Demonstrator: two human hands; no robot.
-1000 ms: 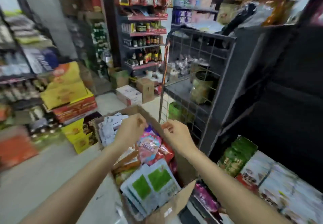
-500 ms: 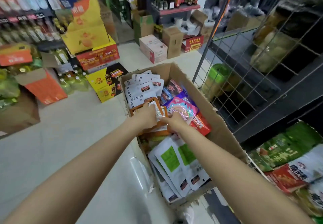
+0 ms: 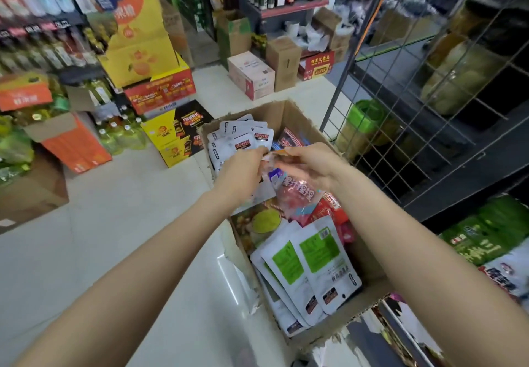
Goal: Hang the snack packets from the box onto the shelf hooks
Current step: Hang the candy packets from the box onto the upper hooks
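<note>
Now pink snack packet [image 3: 297,192] lifted above cardboard box [image 3: 289,114], pinched by left hand [image 3: 243,172] and right hand [image 3: 312,166]; half second ago both hands lower among packets. White-green pouches [image 3: 312,263] at 6 o'clock, white sachets [image 3: 240,137] at 12. Wire rack [image 3: 429,80] at 2 o'clock.

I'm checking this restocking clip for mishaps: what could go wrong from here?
Both hands, left and right, pinch a bunch of packets by the top edges above the box; one could slip back in. The packets differ in kind, so a mixed bunch might reach one hook.
</note>
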